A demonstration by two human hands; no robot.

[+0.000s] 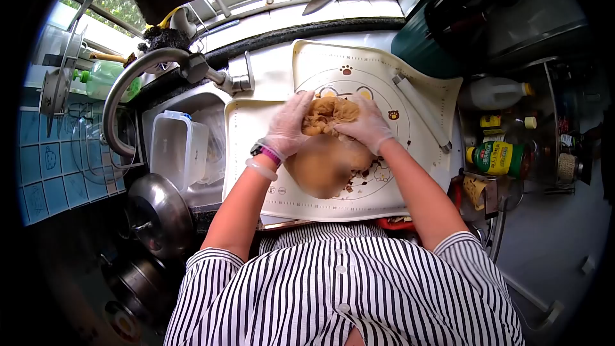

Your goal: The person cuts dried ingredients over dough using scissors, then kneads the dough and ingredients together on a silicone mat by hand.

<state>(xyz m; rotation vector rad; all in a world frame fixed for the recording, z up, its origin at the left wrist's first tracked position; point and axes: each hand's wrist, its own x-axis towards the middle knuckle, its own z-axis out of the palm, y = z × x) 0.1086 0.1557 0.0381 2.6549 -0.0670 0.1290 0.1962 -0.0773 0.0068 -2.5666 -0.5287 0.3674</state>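
Observation:
A large lump of brown dough (330,154) lies on the cream kneading mat (256,154), its far part torn and folded, its near part smooth and partly blurred. My left hand (287,125), in a clear glove, grips the dough's far left side. From the right, my right hand (368,124), gloved likewise, curls its fingers round the folded part. Dark brown bits (359,181) are scattered by the dough's near right edge. A white rolling pin (423,114) rests on the mat to the right of my right hand.
On the left is a sink with a clear plastic container (178,147) in it, under a curved faucet (138,67). Bottles, one with a yellow-green label (498,157), stand on the right. A teal container (423,45) stands at the back right. Pots (157,214) sit at lower left.

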